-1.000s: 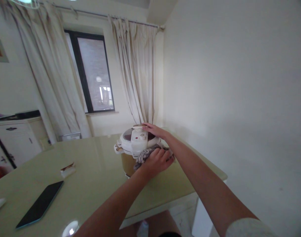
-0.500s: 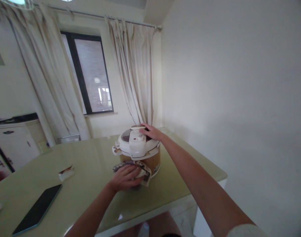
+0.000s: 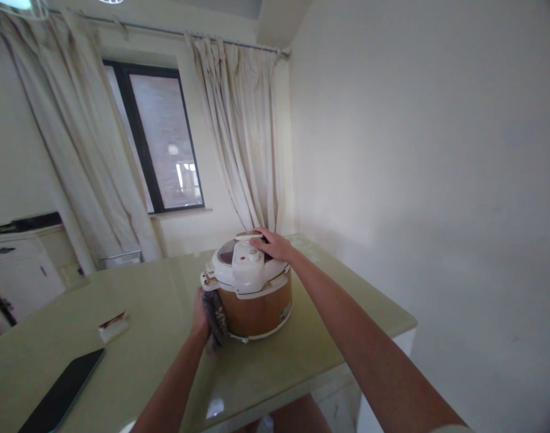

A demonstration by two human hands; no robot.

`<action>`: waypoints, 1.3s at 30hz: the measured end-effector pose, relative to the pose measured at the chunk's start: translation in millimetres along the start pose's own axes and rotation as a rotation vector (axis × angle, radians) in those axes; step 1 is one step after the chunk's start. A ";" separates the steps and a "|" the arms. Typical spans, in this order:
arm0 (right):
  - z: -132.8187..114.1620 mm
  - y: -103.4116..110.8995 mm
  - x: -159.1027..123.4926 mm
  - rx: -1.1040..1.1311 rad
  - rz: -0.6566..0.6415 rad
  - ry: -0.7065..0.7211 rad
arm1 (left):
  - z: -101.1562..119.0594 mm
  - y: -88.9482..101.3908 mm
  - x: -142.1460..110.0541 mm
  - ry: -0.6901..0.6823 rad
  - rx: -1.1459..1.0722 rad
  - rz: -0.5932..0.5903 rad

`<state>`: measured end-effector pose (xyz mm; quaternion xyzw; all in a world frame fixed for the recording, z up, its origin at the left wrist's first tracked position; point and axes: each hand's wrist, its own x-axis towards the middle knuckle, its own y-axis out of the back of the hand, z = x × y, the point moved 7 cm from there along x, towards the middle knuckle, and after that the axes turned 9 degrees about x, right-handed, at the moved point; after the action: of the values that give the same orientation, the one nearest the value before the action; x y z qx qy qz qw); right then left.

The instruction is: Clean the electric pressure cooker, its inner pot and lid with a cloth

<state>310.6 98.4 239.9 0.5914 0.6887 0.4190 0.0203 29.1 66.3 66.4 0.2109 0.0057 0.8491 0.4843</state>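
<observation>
A rice cooker (image 3: 256,304) with a white lid and tan body stands on the pale green table (image 3: 157,337). My right hand (image 3: 270,245) lies flat on top of the lid, fingers stretched out. My left hand (image 3: 200,316) presses a patterned grey cloth (image 3: 215,319) against the cooker's left side, fingers closed round the cloth.
A dark phone (image 3: 61,397) lies near the table's front left. A small white packet (image 3: 113,326) sits left of the cooker. Behind are a window (image 3: 161,147) with cream curtains and a white cabinet (image 3: 17,270) at left. A bare white wall runs along the right.
My left hand has carried the cloth from the cooker's front, down and round to its left side. The right hand stays on the lid. The camera view has shifted slightly right.
</observation>
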 end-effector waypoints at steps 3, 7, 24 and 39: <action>0.4 0.3 0.6 0.014 0.001 0.006 | 16.4 4.8 -44.4 -0.123 0.131 0.181; 0.8 0.4 1.0 0.017 -0.004 0.010 | 40.9 -8.8 -106.0 -0.277 0.289 0.393; 5.9 -1.2 2.0 0.019 0.002 -0.007 | 77.1 -55.6 -177.3 -1.057 0.599 0.318; 0.2 -1.1 0.5 -0.004 -0.025 -0.010 | 107.8 -67.2 -185.6 -1.152 0.595 0.344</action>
<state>309.6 99.0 239.3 0.5846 0.6951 0.4172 0.0301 205.5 -72.1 84.8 0.7527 -0.0534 0.6284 0.1890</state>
